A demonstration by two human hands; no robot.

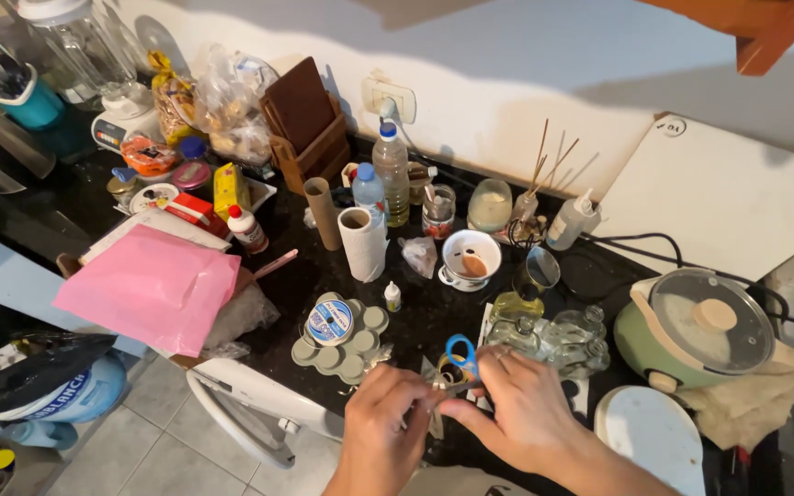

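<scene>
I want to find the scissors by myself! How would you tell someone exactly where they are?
Start at the black countertop and find the green cooker with a glass lid on its right side. Look left of it, past the clear glass bottles, to the right hand at the counter's front edge. The scissors poke up from that hand, and their bright blue handle loops are the only blue rings there.

left hand (pixel 380 411): fingers curled, pinching | right hand (pixel 518 404): fingers bent, pinching | hands: close together, fingertips nearly meeting

Both hands (pixel 457 418) together at blue-handled scissors (pixel 459 354) on cluttered dark counter (pixel 296 285).
</scene>
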